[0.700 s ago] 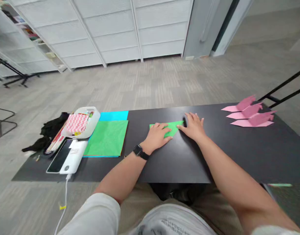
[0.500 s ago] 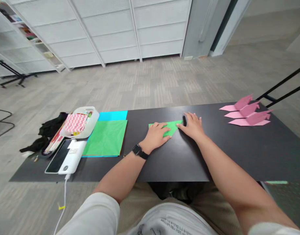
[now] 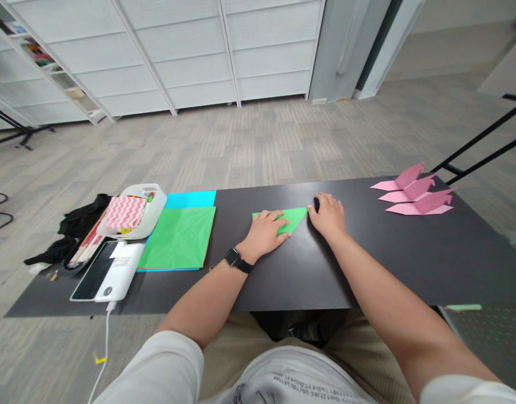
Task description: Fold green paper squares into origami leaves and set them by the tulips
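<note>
A folded green sheet of origami paper (image 3: 295,217) lies flat on the dark table, its pointed corner toward the right. My left hand (image 3: 266,231), wearing a black watch, rests on the left part of the paper with fingers spread, covering much of it. At the paper's right tip is my right hand (image 3: 328,215); its thumb is beside the point and its fingers are apart, with nothing visibly gripped. Three folded pink paper birds (image 3: 420,207) stand in a row on the table's far right.
Left of my hands lies a stack of green paper (image 3: 179,238) over blue sheets (image 3: 192,199). Beyond it are a white plastic box (image 3: 155,210) holding a pink-patterned item, a phone (image 3: 95,272), a white power bank (image 3: 119,272) with a cable, and black cloth (image 3: 83,216).
My right thumb has slid off the green paper to its right tip, uncovering the corner. The left hand stays on the paper. The whole view has shifted slightly.
</note>
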`<state>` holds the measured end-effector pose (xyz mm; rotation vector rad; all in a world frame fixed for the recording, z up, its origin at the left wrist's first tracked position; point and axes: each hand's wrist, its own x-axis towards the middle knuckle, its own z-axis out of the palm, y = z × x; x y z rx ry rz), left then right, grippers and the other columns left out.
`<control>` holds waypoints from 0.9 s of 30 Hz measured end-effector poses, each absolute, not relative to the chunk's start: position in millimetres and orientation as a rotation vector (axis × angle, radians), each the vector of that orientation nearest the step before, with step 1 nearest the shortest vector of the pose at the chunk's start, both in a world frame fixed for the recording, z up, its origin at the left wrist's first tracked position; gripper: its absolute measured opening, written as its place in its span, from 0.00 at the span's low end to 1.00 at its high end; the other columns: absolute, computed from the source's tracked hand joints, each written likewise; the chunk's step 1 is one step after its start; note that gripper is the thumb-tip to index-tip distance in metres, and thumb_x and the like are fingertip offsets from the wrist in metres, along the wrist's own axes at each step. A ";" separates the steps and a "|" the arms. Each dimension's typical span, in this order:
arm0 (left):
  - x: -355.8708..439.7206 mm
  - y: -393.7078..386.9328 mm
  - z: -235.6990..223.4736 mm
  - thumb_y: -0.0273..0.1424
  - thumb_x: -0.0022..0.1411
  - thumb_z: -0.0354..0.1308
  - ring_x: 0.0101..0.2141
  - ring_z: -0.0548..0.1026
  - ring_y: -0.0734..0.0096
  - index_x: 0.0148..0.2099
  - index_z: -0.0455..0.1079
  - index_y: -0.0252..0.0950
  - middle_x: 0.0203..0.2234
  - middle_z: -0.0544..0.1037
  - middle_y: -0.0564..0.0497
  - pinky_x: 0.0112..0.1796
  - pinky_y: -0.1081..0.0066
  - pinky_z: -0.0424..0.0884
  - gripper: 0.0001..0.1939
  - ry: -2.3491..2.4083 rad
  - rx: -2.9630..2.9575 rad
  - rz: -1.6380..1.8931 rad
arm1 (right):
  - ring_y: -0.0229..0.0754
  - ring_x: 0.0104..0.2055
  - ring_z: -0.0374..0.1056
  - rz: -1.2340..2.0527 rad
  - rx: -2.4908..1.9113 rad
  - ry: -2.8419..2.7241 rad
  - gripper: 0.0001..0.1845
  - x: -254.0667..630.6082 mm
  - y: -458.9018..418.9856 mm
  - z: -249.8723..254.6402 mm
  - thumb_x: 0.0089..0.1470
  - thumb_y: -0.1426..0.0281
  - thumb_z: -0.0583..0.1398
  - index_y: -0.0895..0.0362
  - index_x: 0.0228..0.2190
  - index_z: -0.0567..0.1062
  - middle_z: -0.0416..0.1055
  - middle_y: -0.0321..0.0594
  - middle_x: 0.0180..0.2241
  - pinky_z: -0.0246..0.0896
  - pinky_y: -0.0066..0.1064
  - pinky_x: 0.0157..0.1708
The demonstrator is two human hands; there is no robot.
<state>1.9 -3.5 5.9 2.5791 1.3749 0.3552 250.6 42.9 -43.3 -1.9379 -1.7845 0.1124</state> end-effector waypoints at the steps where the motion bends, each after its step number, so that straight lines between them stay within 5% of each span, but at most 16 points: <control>1: 2.0 -3.7 6.2 0.46 0.72 0.62 0.58 0.69 0.49 0.59 0.78 0.47 0.66 0.73 0.49 0.58 0.47 0.68 0.18 1.376 2.576 0.355 | 0.61 0.71 0.60 0.104 -1.932 -1.778 0.26 249.7 42.6 -43.3 0.65 0.61 0.55 0.58 0.59 0.73 0.69 0.56 0.66 0.47 0.62 0.71; 10: 2.2 -6.8 11.8 0.45 0.73 0.60 0.59 0.69 0.50 0.61 0.77 0.47 0.67 0.72 0.49 0.60 0.46 0.67 0.19 1.384 2.584 0.314 | 0.59 0.66 0.65 0.123 -1.896 -1.705 0.21 251.6 40.8 -38.4 0.65 0.67 0.53 0.56 0.55 0.77 0.75 0.53 0.61 0.50 0.61 0.69; 16: 3.1 -7.0 11.6 0.38 0.80 0.48 0.57 0.69 0.52 0.64 0.76 0.48 0.67 0.72 0.49 0.56 0.50 0.69 0.20 1.447 2.560 0.301 | 0.55 0.55 0.72 0.143 -1.635 -1.812 0.14 259.6 38.3 -30.2 0.63 0.65 0.58 0.52 0.46 0.82 0.79 0.49 0.51 0.63 0.50 0.60; 27: 3.5 -4.5 10.1 0.37 0.77 0.53 0.57 0.69 0.52 0.63 0.76 0.49 0.66 0.72 0.49 0.55 0.50 0.70 0.18 1.457 2.552 0.315 | 0.55 0.51 0.72 0.130 -1.620 -2.089 0.10 243.9 43.5 -21.8 0.65 0.63 0.62 0.50 0.41 0.84 0.81 0.45 0.45 0.60 0.50 0.58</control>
